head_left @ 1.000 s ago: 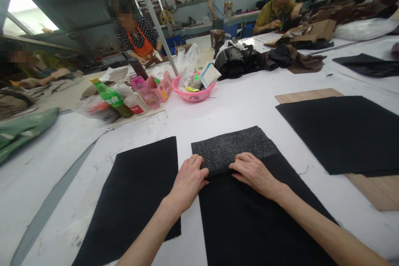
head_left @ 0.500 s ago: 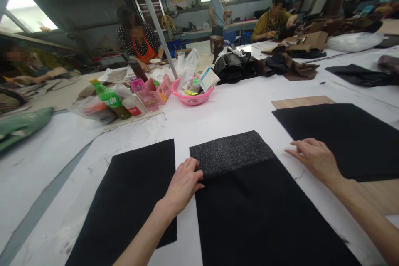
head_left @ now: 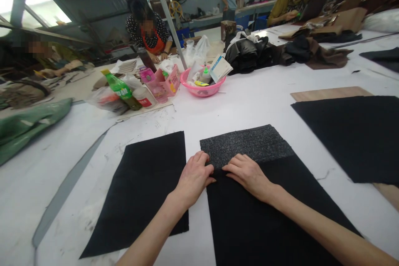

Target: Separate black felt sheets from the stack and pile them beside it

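Note:
In front of me lies a stack of black fabric pieces [head_left: 264, 216], with a speckled dark grey band [head_left: 246, 143] showing along its far end. At the left end of the line where black meets grey, my left hand [head_left: 195, 176] pinches the black fabric, its thumb and fingers closed at the corner. My right hand [head_left: 249, 176] is beside it, fingers curled together on that same edge, a small gap away from the left. The fingertips partly hide the cloth between them.
Another black fabric piece [head_left: 146, 191] lies to the left, and a black pile [head_left: 352, 133] rests on a wooden board [head_left: 330, 93] at the right. Further back stand a pink basin [head_left: 202, 89], a green bottle [head_left: 120, 89] and dark bundled material [head_left: 249, 54]. Several people work around the table.
My right hand has come left from the open table beside the stack onto the fabric edge, near my left hand. The left hand keeps its corner; the view has shifted slightly.

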{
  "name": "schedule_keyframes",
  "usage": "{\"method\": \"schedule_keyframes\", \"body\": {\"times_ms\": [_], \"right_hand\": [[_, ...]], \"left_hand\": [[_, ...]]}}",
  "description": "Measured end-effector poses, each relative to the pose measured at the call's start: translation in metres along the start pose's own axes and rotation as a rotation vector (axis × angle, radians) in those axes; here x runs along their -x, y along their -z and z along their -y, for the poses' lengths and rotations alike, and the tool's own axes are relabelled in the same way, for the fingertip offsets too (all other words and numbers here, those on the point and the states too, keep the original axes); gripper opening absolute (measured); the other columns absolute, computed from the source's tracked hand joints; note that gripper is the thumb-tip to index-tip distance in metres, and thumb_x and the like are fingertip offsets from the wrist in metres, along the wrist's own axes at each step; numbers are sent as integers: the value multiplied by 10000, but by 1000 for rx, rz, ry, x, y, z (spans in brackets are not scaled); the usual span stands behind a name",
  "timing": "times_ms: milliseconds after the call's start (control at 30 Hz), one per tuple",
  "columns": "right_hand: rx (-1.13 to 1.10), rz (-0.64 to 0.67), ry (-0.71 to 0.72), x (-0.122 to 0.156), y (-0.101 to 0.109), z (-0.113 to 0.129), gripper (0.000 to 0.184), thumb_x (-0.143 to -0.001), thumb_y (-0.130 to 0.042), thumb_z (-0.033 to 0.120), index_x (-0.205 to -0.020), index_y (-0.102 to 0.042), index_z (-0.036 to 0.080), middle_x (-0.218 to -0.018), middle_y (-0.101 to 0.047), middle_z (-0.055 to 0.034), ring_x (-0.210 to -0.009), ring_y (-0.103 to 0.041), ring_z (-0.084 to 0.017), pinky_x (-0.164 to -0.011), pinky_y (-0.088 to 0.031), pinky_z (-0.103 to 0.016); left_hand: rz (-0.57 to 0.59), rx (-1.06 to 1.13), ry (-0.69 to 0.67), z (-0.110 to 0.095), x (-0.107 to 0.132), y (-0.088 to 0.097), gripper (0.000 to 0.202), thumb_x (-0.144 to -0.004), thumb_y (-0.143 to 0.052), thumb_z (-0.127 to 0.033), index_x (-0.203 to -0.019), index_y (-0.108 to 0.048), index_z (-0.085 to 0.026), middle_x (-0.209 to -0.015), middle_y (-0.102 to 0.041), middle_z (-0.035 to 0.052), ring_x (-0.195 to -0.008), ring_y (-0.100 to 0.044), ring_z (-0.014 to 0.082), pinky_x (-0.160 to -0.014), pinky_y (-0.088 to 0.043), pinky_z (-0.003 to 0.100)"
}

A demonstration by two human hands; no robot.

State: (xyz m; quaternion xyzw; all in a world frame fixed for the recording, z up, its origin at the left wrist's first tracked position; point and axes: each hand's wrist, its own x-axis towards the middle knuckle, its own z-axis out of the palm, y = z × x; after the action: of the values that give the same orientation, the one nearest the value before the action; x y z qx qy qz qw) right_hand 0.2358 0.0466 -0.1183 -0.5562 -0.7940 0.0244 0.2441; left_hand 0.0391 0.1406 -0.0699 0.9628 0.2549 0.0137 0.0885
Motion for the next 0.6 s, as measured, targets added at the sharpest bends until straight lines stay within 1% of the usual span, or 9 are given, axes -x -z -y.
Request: {"method": "schedule_keyframes", "body": {"times_ms": [33, 67, 167, 300, 367, 433, 500, 600], "right_hand": [[-9, -10, 3, 2, -1, -3, 86, -923, -618, 177, -997, -644, 213, -850, -623, -15, -818, -530, -196, -719, -389, -336], [-23, -19, 7, 3, -1, -5, 89, -951, -574, 183, -986, -650, 212, -839, -618, -17, -806, -521, -191, -717, -385, -332], [-68, -38, 11, 6, -1, -10, 157, -986, -504, 197, -980, -661, 201, -835, -613, -26, -795, -506, -182, -719, -390, -323], [-87, -47, 1, 7, -1, -9, 177, -988, -499, 187, -1020, -674, 198, -863, -623, -36, -813, -514, -181, -729, -412, -325], [-89, -40, 3, 7, 0, -9, 191, -988, -496, 178, -1045, -678, 200, -882, -628, -43, -824, -523, -180, -732, -427, -325], [-101, -35, -1, 7, 0, -9, 203, -989, -491, 171, -1064, -677, 195, -897, -630, -50, -831, -530, -181, -734, -441, -326], [-116, -36, -5, 8, 0, -9, 212, -990, -483, 166, -1076, -675, 193, -906, -631, -54, -829, -535, -181, -732, -449, -327], [-119, -41, -2, 10, 0, -10, 229, -990, -472, 160, -1085, -676, 205, -910, -633, -54, -827, -545, -181, -730, -454, -329]], "left_hand": [[1, -6, 1, 1, 1, -1, 214, -734, -799, -277, -769, -612, -178, -1072, -529, 57, -1090, -488, 259, -896, -474, 410], [4, -13, 1, 2, 2, -1, 218, -740, -793, -291, -760, -610, -174, -1072, -532, 61, -1095, -486, 265, -898, -475, 416], [6, -23, 18, 3, 5, -2, 223, -759, -775, -307, -758, -604, -163, -1066, -545, 78, -1101, -489, 280, -906, -476, 433], [-22, 36, 54, 1, 9, -4, 204, -757, -777, -247, -854, -617, -166, -1021, -566, 66, -1026, -519, 259, -866, -496, 417], [-52, 96, 76, 0, 12, -7, 154, -807, -728, -218, -916, -628, -173, -975, -581, 53, -965, -535, 237, -829, -505, 399], [-96, 158, 101, 1, 14, -11, 71, -877, -640, -190, -947, -637, -179, -924, -596, 44, -910, -549, 218, -794, -509, 379], [-134, 214, 109, 2, 16, -14, 73, -916, -574, -168, -930, -644, -179, -877, -608, 38, -862, -559, 201, -752, -508, 353], [-159, 249, 78, 4, 18, -18, 111, -931, -546, -159, -877, -642, -172, -824, -609, 30, -804, -561, 183, -701, -497, 325]]}}
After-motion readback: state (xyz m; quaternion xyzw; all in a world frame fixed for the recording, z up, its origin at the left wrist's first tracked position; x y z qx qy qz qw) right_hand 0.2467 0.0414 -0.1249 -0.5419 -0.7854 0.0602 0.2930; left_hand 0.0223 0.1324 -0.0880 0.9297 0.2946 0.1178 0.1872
